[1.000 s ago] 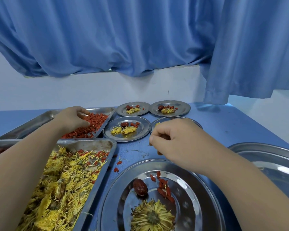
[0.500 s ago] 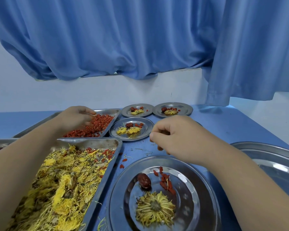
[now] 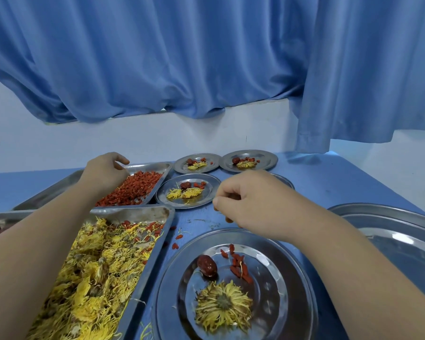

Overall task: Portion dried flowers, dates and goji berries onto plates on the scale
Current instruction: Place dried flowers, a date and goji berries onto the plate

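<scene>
a: what's the room like?
b: a blue curtain (image 3: 182, 57) over a white wall, and a blue table (image 3: 329, 182) under everything.
a: and the hands?
b: i see the left hand (image 3: 103, 173) over the far left of the goji tray (image 3: 157, 165), fingers bent down to the berry heap (image 3: 133, 190) right beneath them. whether any are pinched, i cannot tell. the right hand (image 3: 253, 202) hovers with its fingertips bunched against the thumb. a small reddish bit shows under them, but i cannot tell if it is held.
a: where's the portion?
b: just nearer than the right hand, on the near plate (image 3: 295, 278). it holds a date (image 3: 207, 265), a few goji berries (image 3: 239, 266) below that hand's fingers, and one dried flower (image 3: 222, 306) nearest me.
a: anything else?
b: the flower tray (image 3: 138, 213) lies under the left forearm. between the two hands sits a filled plate (image 3: 206, 195), with two far plates (image 3: 265, 160) beyond the right knuckles. a big steel basin (image 3: 378, 214) lies right of the right forearm.
</scene>
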Demonstrator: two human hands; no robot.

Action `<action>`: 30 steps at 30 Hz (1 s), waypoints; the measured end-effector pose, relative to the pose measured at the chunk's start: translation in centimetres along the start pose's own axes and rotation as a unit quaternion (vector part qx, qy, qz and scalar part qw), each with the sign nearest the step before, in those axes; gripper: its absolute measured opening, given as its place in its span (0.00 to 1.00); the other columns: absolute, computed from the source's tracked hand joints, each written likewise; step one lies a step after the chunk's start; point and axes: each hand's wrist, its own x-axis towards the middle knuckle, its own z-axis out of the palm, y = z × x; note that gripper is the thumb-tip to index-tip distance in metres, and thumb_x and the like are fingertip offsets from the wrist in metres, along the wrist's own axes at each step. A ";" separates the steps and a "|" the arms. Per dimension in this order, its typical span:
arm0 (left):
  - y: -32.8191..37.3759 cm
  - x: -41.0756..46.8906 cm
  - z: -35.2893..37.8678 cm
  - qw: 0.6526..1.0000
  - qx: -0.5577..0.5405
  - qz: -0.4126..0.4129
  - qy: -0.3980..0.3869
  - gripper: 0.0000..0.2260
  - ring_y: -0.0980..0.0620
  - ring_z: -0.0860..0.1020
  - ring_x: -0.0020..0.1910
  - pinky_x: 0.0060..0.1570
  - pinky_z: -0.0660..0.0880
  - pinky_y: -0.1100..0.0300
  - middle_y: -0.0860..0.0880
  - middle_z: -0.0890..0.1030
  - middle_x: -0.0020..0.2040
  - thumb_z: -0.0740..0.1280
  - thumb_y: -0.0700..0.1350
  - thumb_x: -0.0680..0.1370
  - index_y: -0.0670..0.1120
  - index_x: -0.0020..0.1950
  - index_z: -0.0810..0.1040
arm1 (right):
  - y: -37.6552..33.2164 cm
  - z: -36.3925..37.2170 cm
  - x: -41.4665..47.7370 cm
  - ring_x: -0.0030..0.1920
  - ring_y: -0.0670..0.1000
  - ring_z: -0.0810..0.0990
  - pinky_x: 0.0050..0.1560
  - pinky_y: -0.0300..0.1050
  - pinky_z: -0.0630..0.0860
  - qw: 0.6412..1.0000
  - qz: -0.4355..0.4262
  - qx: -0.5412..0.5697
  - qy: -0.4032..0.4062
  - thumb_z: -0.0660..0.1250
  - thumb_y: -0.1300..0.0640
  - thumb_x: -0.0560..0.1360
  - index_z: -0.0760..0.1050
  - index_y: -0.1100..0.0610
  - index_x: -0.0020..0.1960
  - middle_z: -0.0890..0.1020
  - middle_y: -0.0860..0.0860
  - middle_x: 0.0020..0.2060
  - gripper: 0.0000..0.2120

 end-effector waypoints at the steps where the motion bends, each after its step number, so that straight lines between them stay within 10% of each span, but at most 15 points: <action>1: 0.0 0.2 0.2 1.000 0.008 0.001 -0.002 0.11 0.50 0.79 0.37 0.31 0.70 0.61 0.49 0.82 0.45 0.66 0.38 0.75 0.50 0.55 0.77 | 0.1 0.0 0.1 0.35 0.49 0.81 0.35 0.44 0.78 1.000 -0.001 -0.002 -0.001 0.62 0.52 0.77 0.78 0.52 0.37 0.82 0.50 0.34 0.11; 7: -0.1 1.5 0.9 0.999 0.046 0.008 -0.025 0.15 0.49 0.77 0.41 0.33 0.70 0.59 0.43 0.76 0.60 0.69 0.37 0.73 0.49 0.58 0.78 | 0.6 0.3 0.3 0.36 0.50 0.80 0.37 0.48 0.78 1.000 0.001 0.001 0.006 0.62 0.53 0.76 0.76 0.52 0.35 0.82 0.50 0.33 0.12; 14: -0.8 1.3 1.6 0.994 0.100 0.007 -0.045 0.16 0.41 0.74 0.57 0.57 0.70 0.49 0.39 0.73 0.62 0.72 0.47 0.74 0.47 0.61 0.77 | 0.7 0.7 0.5 0.31 0.47 0.77 0.33 0.45 0.75 1.000 -0.005 -0.017 0.001 0.62 0.52 0.76 0.74 0.50 0.34 0.80 0.49 0.31 0.13; 17: -0.7 0.8 1.5 0.995 0.089 0.010 -0.039 0.13 0.44 0.75 0.48 0.44 0.73 0.53 0.38 0.74 0.61 0.67 0.37 0.75 0.48 0.58 0.78 | 0.7 0.6 0.5 0.30 0.45 0.75 0.31 0.42 0.74 1.000 -0.010 -0.009 0.000 0.62 0.52 0.76 0.74 0.49 0.33 0.80 0.49 0.32 0.13; 21: -0.6 0.3 0.6 0.998 -0.005 -0.012 -0.061 0.16 0.48 0.73 0.33 0.28 0.68 0.60 0.43 0.79 0.49 0.62 0.32 0.74 0.51 0.54 0.77 | 0.6 0.5 0.3 0.30 0.45 0.74 0.31 0.40 0.73 1.000 -0.011 -0.009 -0.001 0.62 0.52 0.76 0.74 0.50 0.34 0.80 0.49 0.32 0.13; 26: 0.3 -1.2 -0.8 0.963 -0.232 -0.088 -0.103 0.06 0.48 0.83 0.49 0.52 0.78 0.50 0.47 0.81 0.54 0.65 0.45 0.80 0.53 0.54 0.79 | 0.4 0.3 0.3 0.35 0.49 0.80 0.36 0.46 0.78 1.000 -0.009 0.000 0.003 0.62 0.53 0.76 0.77 0.52 0.36 0.82 0.50 0.34 0.12; 30: 1.8 -3.6 -1.4 0.924 -0.336 -0.086 -0.160 0.08 0.49 0.85 0.47 0.47 0.80 0.53 0.49 0.84 0.55 0.65 0.47 0.80 0.52 0.57 0.81 | 0.0 -0.3 0.0 0.37 0.47 0.81 0.40 0.47 0.80 1.000 -0.007 0.009 0.005 0.62 0.53 0.75 0.77 0.52 0.35 0.81 0.47 0.33 0.12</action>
